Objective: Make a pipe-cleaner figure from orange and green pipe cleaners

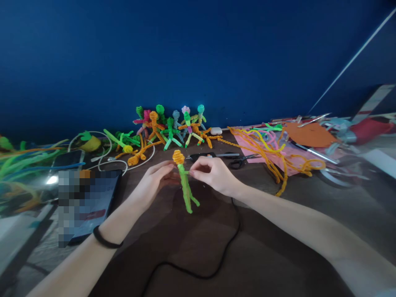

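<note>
A pipe-cleaner figure point(185, 189) with a coiled orange head and green body and legs is held upright above the dark table. With thumb and forefinger, my right hand point(213, 175) pinches a short green arm at the figure's side. My left hand point(157, 179) is at the other side, fingers curled in against the figure just below its head; its exact grip is partly hidden. Behind them, several finished pipe-cleaner figures point(170, 132) in green, orange, pink and blue lean together by the blue wall, and an orange one point(137, 156) lies flat.
Left are a tablet point(95, 206), a phone point(69, 159), a white cable point(99, 163) and loose pipe cleaners. Right, orange pipe cleaners point(274, 165) lie over pink paper point(247, 142), near black scissors point(238, 163) and orange paper point(311, 134). A black cord point(198, 275) crosses the front.
</note>
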{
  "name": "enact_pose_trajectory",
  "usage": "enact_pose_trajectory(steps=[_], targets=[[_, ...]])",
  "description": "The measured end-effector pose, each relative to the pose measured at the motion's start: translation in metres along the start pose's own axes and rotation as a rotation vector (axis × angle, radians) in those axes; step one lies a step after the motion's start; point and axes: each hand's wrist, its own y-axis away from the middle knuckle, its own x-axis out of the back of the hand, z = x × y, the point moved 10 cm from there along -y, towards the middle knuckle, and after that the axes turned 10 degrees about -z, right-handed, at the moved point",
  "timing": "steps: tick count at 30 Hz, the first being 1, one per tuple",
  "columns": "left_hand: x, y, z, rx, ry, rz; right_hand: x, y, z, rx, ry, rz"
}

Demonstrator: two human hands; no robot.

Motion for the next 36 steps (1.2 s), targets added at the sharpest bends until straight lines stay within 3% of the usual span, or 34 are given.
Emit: enact_pose_trajectory(steps=[5,9,12,19,24,31,36], targets=[[0.005,0.004,0.008,0.019,-0.283,0.158,0.0,0.007,-0.016,0.107,0.198,0.064],[0.004,0.006,0.014,0.041,-0.409,0.204,-0.006,0.011,-0.024,0.156,0.264,0.049],[0.003,0.007,0.015,0.03,-0.434,0.17,-0.007,0.011,-0.027,0.169,0.261,0.034],[0.0,0.003,0.002,0.055,-0.168,0.032,0.004,0.007,-0.024,0.146,0.199,0.076],[-0.009,0.003,0.004,0.019,-0.05,-0.063,0.002,-0.001,-0.005,0.039,-0.003,0.007],[-0.015,0.007,0.004,0.003,0.168,-0.061,-0.024,-0.001,0.024,-0.129,-0.644,-0.118],[-0.012,0.005,-0.001,-0.017,0.266,-0.012,-0.034,0.001,0.036,-0.198,-0.73,-0.126]])
